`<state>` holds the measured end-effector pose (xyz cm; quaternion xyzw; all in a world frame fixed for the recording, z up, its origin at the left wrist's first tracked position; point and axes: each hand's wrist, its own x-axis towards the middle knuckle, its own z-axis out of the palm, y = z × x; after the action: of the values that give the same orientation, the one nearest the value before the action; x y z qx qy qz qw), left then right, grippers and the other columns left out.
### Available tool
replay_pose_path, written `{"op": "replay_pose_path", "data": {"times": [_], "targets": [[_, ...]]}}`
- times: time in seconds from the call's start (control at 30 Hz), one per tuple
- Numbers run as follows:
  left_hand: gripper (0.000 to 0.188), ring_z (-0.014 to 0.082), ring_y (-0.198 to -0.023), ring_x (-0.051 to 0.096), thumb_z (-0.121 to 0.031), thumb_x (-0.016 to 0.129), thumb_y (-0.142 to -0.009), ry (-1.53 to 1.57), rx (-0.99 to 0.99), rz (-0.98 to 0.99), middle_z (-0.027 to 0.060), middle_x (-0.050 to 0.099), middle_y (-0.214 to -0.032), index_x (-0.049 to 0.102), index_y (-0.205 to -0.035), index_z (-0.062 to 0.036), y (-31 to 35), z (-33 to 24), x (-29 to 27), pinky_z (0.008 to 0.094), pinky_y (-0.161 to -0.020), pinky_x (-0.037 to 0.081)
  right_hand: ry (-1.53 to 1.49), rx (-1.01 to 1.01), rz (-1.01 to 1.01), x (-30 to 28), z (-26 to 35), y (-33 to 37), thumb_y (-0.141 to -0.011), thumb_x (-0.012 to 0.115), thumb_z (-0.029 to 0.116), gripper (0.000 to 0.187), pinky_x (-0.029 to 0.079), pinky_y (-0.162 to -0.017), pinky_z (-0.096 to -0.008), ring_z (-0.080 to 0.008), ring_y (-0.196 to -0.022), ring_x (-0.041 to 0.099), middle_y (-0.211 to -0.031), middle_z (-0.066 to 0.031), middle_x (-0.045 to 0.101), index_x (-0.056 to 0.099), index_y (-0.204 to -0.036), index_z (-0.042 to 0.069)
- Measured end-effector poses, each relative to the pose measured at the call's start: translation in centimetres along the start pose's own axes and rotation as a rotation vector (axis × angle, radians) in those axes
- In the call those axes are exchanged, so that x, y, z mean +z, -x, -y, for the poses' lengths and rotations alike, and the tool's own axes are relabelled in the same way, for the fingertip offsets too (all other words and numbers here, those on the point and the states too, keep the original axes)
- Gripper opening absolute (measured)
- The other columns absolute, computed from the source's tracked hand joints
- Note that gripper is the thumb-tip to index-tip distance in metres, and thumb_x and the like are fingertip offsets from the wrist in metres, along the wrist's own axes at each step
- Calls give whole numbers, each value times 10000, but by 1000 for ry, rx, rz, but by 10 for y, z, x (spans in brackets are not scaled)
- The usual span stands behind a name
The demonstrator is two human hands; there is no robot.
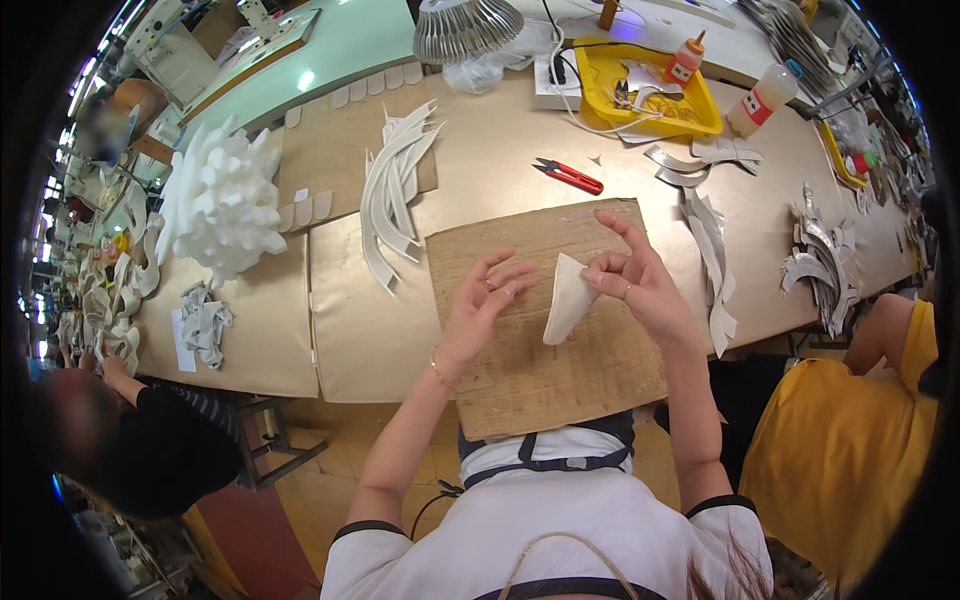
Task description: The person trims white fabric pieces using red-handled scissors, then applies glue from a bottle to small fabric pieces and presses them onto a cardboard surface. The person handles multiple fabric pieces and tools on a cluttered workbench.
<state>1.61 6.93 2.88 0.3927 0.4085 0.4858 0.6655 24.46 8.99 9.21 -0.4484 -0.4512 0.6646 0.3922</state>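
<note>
Between the thumb and fingers of my right hand (640,280) is a cream, roughly triangular cut piece (570,298), pinched at its upper right edge. It is held over a brown cardboard sheet (540,390) that lies partly on the table and reaches toward my lap. My left hand (485,305) hovers over the left part of the cardboard, its fingers spread and apart from the cream piece. Beyond the cardboard lie red-handled thread snips (570,177). To the left of them rests a loose pile of long curved white strips (395,190).
A yellow tray (600,110) holding a red-and-white bottle stands at the back right, beside a clear bottle (765,98). Silvery strips (708,260) lie to the right. White foam-like pieces (222,205) are heaped at left. Other people sit on both sides.
</note>
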Motion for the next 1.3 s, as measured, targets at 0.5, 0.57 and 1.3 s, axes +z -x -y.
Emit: {"op": "replay_pose_path", "data": {"times": [0.5,0.57,1.3], "targets": [[666,131,-866,666,46,556,-916,78,-332,126,140,671,-1081,232,-1495,-19,-13,-24,42,233,-729,557,822,-389,-265,-2,-31,15,-922,644,191,565,412,-966,-380,-255,-1119,521,-1190,-146,549,432,-1440,110],[675,132,-858,661,49,559,-911,85,-331,95,145,669,-1092,233,-1497,-25,-16,-22,45,235,-730,555,1110,-490,-266,-1,-30,20,-939,615,280,517,360,-1036,-450,-328,-1258,428,-1371,-202,447,476,-1423,163],[523,121,-918,622,45,527,-880,-257,-102,-196,84,663,-1024,415,-1389,5,-95,-47,-33,274,-765,526,927,-320,-501,-86,-20,72,-902,638,122,285,469,-927,-392,-348,-1050,612,-1122,-185,655,652,-1163,10]]}}
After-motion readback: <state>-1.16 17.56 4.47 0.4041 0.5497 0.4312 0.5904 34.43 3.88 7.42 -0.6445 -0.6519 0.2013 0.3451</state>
